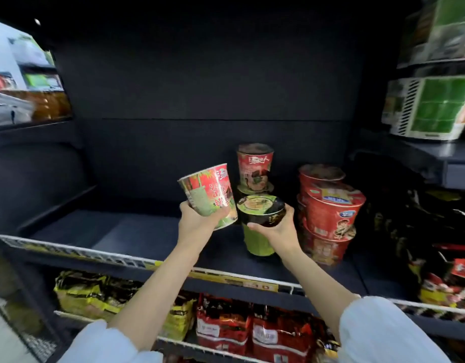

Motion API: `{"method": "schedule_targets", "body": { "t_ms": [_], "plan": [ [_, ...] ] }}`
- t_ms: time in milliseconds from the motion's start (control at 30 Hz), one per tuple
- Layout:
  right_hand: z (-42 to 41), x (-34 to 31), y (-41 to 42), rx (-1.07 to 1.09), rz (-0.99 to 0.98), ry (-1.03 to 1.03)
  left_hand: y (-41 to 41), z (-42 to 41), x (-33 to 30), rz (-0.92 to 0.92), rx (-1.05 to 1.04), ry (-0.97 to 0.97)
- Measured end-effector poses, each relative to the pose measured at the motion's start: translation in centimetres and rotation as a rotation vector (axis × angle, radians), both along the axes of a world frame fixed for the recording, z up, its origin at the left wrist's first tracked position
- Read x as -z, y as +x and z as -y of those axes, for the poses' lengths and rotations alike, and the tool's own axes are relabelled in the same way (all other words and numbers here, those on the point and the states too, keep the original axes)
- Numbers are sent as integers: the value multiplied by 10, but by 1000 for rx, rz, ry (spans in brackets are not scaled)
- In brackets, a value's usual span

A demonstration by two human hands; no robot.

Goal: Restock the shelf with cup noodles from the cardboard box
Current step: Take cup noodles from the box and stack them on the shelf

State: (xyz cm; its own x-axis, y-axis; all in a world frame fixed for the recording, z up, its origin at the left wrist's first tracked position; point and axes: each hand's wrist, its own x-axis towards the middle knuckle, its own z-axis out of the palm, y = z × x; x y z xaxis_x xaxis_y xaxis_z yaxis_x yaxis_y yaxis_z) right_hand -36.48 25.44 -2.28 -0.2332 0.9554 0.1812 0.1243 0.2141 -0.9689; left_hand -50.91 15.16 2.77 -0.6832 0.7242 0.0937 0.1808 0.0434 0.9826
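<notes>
Because both hands carry stock at once, the head view shows the left hand gripping a red-and-green cup from beneath, tilted toward ten o'clock, fingers curled round its lower wall. The right hand clasps the rim of a black-lidded green cup, thumb at its nine o'clock, seemingly setting it upright on the shelf. Stacked cups stand at twelve o'clock.

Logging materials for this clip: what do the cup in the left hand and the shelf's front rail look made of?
Cup: probably paper or foam under a glossy printed wrap; light glints off its side. Front rail: white coated wire, thin parallel bars.
</notes>
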Motion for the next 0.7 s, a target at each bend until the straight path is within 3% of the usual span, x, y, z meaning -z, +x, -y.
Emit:
{"method": "schedule_targets", "body": {
  "t_ms": [467,700],
  "plan": [
    [-22,24,-49,-55,65,-29,-38,-45,-5,-43,174,47],
    [-23,14,-47,-84,223,-34,-31,-70,-8,-143,267,37]
  ]
}}
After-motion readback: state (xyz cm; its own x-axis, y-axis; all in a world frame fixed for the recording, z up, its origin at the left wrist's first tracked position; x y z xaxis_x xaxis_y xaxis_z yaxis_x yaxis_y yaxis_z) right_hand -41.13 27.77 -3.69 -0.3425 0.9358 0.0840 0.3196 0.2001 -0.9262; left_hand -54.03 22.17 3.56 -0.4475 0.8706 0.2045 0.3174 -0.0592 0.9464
